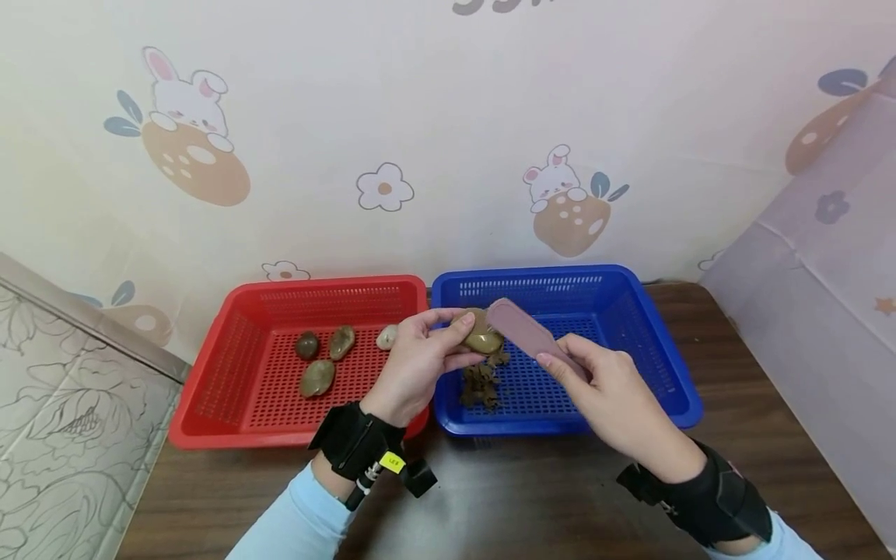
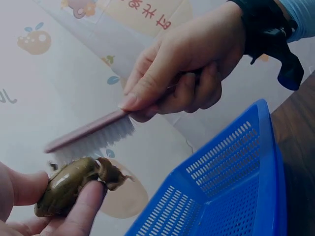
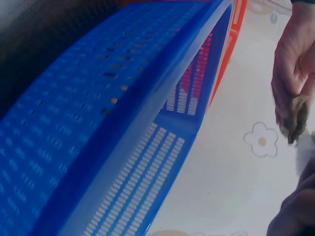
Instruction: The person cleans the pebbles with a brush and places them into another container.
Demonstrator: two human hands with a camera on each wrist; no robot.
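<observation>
My left hand [image 1: 413, 359] pinches a smooth olive-brown stone [image 2: 66, 188] between thumb and fingers, above the near left part of the blue basket [image 1: 672, 373]. A ragged brown clump [image 2: 110, 174] clings to one end of the stone in the left wrist view. My right hand [image 1: 616, 385] grips a brush with a mauve back [image 1: 525, 330]. Its white bristles [image 2: 98, 142] face down and meet the stone's upper side. Only part of the stone [image 3: 297, 118] shows in the right wrist view, where the brush is mostly cut off.
Several brown clumps [image 1: 480, 386] lie inside the blue basket at its left. Beside it stands a red basket [image 1: 210, 365] with a dark stone [image 1: 306, 345], two olive stones [image 1: 318, 378] and a pale stone [image 1: 386, 337]. Both sit on a dark wooden table [image 1: 490, 498] against a patterned wall covering.
</observation>
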